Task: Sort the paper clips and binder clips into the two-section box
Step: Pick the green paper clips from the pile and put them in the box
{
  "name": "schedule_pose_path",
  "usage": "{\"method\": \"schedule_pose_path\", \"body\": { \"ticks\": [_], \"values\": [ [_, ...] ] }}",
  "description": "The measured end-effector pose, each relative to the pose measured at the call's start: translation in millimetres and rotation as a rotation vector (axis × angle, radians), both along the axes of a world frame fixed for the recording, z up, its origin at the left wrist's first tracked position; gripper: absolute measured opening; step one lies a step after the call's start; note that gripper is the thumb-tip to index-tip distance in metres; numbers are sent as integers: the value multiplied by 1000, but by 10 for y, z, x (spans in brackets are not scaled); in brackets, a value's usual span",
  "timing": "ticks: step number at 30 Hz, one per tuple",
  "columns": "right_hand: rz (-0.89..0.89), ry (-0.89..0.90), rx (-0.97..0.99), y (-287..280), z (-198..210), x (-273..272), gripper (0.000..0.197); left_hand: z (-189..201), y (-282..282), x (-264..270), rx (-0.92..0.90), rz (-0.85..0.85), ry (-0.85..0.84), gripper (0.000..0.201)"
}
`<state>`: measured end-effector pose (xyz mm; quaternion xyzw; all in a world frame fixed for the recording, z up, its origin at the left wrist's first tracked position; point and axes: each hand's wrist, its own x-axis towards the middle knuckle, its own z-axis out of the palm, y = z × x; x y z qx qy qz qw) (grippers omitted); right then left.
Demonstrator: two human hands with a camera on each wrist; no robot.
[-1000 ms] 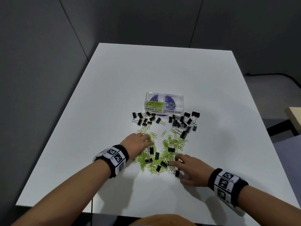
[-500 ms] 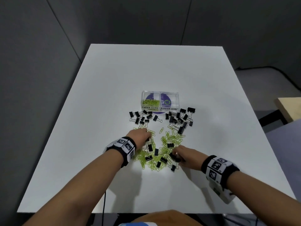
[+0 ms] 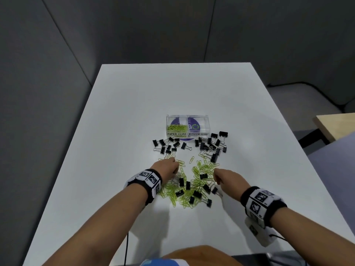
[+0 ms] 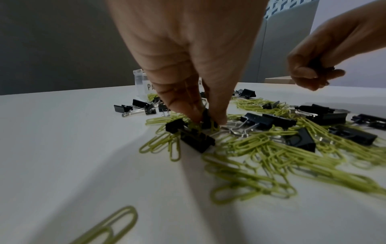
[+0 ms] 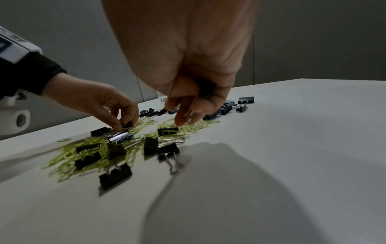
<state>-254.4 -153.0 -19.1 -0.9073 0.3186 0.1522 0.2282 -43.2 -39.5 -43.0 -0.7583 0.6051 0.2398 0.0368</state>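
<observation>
While both hands work over it, the white table (image 3: 240,104) carries everything. Two-section box (image 3: 187,126), clear plastic, sits well beyond both grips; its left half, labelled PAPER CLIPS, holds green clips, and no clips show in the right half, labelled BINDER CLIPS. Mixed heap of green paper clips (image 3: 197,187) and black binder clips (image 3: 197,194) lies between and just below the two hands. Two looser clusters of binder clips lie past the fingertips, just short of the box: one ahead of the left grip (image 3: 167,145), one ahead of the right (image 3: 211,145).

Left hand (image 3: 166,167): fingertips (image 4: 217,118) pressed down into the heap, closed around a black binder clip (image 4: 205,120) tangled with green clips; another binder clip (image 4: 192,137) lies just nearer the wrist.

Right hand (image 3: 228,179): lifted clear of the table, fingers curled, something small and black (image 5: 205,89) tucked against the palm, probably a binder clip, too dark to confirm. Index finger (image 5: 181,113) points down toward the paper clips (image 5: 188,128) beneath.
</observation>
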Motion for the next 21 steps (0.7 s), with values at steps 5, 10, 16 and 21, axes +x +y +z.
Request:
{"method": "schedule_pose_path", "body": {
  "ticks": [5, 10, 16, 21],
  "values": [
    [72, 35, -112, 13, -1, -37, 12, 16, 16, -18, 11, 70, 92, 30],
    [278, 153, -100, 85, -110, -179, 37, 93, -6, 19, 75, -7, 34, 28],
    [191, 94, -74, 80, -231, -149, 23, 143, 6, 52, 50, 96, 138, 45],
    [271, 99, -172, 109, -255, -133, 23, 238, 17, 125, 80, 80, 134, 33]
  ]
}}
